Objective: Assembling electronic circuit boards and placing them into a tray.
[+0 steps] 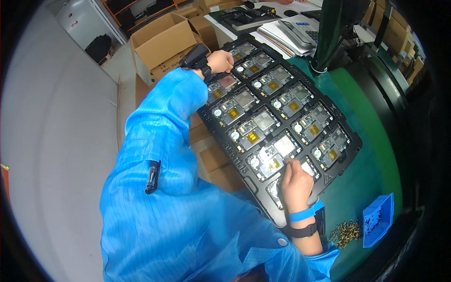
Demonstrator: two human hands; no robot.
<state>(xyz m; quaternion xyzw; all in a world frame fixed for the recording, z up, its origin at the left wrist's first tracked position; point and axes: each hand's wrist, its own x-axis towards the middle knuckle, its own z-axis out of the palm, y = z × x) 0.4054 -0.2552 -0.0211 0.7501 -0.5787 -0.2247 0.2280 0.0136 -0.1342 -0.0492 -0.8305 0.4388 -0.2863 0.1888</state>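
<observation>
A large black plastic tray (260, 187) lies slanted in front of me, its pockets filled with circuit boards (291, 104) that carry silver shields, amber patches and round white stickers. At its far left edge my left hand (221, 62) is closed, fingers curled over a board; what they hold, if anything, is hidden. My right hand (297, 181) is at the near end of the tray, thumb and fingertips pinched at the lower edge of a shiny board (274, 155). Whatever is in that pinch is too small to make out. The hand partly covers the nearest board.
Right of the tray, a pile of small brass-coloured parts (346, 233) lies on the green mat (350, 197) beside a blue bin (378, 220) with tiny dark pieces. Open cardboard boxes (164, 40) stand at the left. Papers and a calculator (299, 32) lie beyond.
</observation>
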